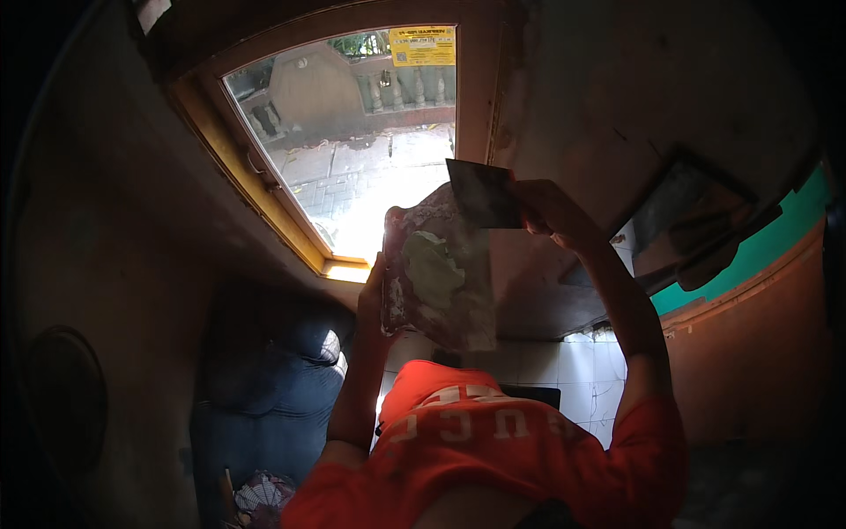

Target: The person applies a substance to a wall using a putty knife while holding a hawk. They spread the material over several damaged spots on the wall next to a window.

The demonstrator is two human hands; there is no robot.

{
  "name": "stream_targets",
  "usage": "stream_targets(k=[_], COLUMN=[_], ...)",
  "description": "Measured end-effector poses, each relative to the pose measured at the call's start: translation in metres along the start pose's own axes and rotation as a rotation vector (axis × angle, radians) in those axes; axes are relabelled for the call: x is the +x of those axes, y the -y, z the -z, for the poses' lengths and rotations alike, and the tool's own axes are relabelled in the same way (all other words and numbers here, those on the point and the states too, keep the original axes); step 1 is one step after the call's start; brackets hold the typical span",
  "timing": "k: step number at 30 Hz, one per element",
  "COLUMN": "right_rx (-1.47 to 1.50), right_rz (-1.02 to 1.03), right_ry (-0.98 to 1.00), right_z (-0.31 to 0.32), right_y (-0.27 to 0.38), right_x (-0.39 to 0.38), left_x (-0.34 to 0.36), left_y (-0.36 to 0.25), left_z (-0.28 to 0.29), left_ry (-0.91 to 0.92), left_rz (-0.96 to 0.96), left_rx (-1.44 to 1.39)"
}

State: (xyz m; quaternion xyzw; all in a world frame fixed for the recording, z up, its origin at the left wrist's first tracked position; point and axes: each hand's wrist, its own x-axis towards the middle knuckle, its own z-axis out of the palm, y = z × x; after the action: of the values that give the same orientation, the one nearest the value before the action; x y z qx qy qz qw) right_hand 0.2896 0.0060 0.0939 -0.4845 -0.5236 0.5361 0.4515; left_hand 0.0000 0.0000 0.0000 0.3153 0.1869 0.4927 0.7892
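My left hand (375, 291) grips a stained board (471, 300) by its left side, with most of the fingers hidden behind it. A pale greenish-grey patch of paste (434, 264) lies on the board, and whitish smears mark its edges. My right hand (542, 204) holds a wide, dark, flat scraper blade (478, 192) up at the board's top right corner; whether the blade touches the board is unclear. Both forearms rise from the short red sleeves at the lower edge.
A wooden-framed window (471, 79) with a yellow sticker (422, 46) is ahead. A dark padded sofa (256, 370) stands lower left. A dark framed object (670, 212) is at right, near a green and orange wall (749, 273). Pale floor tiles (577, 361) show below.
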Motion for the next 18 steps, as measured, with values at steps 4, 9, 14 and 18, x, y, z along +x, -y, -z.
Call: stream_targets(k=[4, 9, 14, 18], right_rx=[0.02, 0.022, 0.019, 0.082], right_rz=[-0.037, -0.08, -0.197, -0.224], right_ry=[0.046, 0.023, 0.166, 0.134], right_z=[-0.009, -0.01, 0.009, 0.025], right_y=[0.001, -0.009, -0.03, -0.044], right_x=[0.005, 0.012, 0.01, -0.004], left_x=[-0.004, -0.004, -0.004, -0.007], left_y=[-0.013, -0.038, -0.028, -0.028], left_z=[-0.011, -0.053, 0.009, -0.011], left_ry=[-0.028, -0.244, 0.29, 0.27], left_rz=[0.019, -0.008, 0.076, 0.019], left_rx=[-0.13, -0.237, -0.468, -0.42])
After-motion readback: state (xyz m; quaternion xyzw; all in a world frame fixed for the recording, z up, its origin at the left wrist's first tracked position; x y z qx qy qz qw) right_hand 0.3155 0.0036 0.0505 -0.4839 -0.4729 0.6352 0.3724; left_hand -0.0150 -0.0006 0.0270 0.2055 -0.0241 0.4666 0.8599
